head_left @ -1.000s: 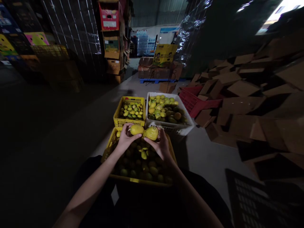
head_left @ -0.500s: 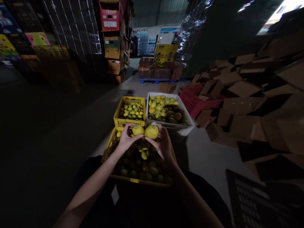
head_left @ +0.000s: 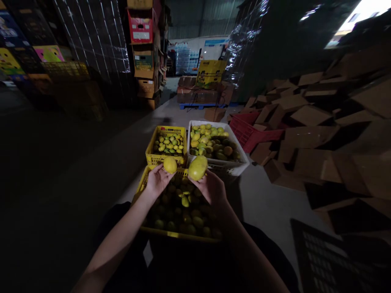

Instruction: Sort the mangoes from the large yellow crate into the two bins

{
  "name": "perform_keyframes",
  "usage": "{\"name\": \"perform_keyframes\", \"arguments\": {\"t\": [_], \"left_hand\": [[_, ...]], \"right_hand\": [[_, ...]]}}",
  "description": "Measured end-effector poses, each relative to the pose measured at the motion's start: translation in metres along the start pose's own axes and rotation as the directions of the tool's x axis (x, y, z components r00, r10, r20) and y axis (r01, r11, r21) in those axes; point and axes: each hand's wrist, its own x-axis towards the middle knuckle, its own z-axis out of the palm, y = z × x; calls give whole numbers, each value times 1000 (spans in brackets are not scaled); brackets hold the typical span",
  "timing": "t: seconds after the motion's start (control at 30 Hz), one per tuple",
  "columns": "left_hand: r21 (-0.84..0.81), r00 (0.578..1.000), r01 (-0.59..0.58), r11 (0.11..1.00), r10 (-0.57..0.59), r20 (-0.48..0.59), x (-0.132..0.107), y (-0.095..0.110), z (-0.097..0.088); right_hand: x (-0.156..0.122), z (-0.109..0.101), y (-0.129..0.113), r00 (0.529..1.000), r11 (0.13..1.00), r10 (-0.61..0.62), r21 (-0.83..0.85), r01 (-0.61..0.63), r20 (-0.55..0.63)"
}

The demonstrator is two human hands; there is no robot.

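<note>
My left hand [head_left: 158, 182] is closed round a yellow lemon [head_left: 170, 165], its fingers beneath and behind the fruit. A larger, greener lemon [head_left: 198, 168] sits tilted in the grip of my right hand [head_left: 212, 187]. Both fruits are held up, apart from each other, above the near yellow crate [head_left: 180, 236], which holds many lemons in shadow. Beyond them stand a smaller yellow crate [head_left: 151, 156] on the left and a white crate [head_left: 242, 160] on the right, both with yellow and green lemons in them.
A red crate [head_left: 249, 132] lies tilted at the right against a heap of cardboard boxes [head_left: 317, 138]. A dark crate [head_left: 326, 256] is at the lower right. Stacked cartons [head_left: 143, 61] and a blue pallet [head_left: 200, 106] stand farther back.
My hands have moved slightly apart, so a gap shows between the lemons. Both fruits have been turned; the right one now shows its long side.
</note>
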Motion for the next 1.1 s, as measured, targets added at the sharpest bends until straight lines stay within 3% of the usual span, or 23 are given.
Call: {"name": "perform_keyframes", "arguments": {"t": [0.1,0.2,0.33,0.43,0.57,0.77,0.93,1.1], "left_hand": [[-62,998,30,998,-27,49,-1,-1,4],[-106,999,40,994,-43,-26,-1,-1,6],[-96,996,85,992,-88,-22,-2,0,3],[-104,992,125,987,-125,6,-2,1,2],[-94,980,189,977,-194,-49,1,-2,4],[-231,968,171,958,-207,-142,3,-4,7],[-150,953,266,952,-283,-108,2,-6,1],[-115,952,258,959,-273,-140,5,-13,0]], "right_hand": [[-1,3,-2,985,970,174,173,-173,6],[-6,8,-8,941,863,331,381,-332,70],[-10,12,-15,840,571,484,640,-515,245],[-9,13,-14,782,444,559,697,-563,276],[-10,14,-9,743,434,636,699,-568,209],[-11,10,-6,768,377,569,737,-561,293],[-10,10,0,684,300,637,703,-645,356],[-12,15,6,661,344,696,677,-650,281]]}}
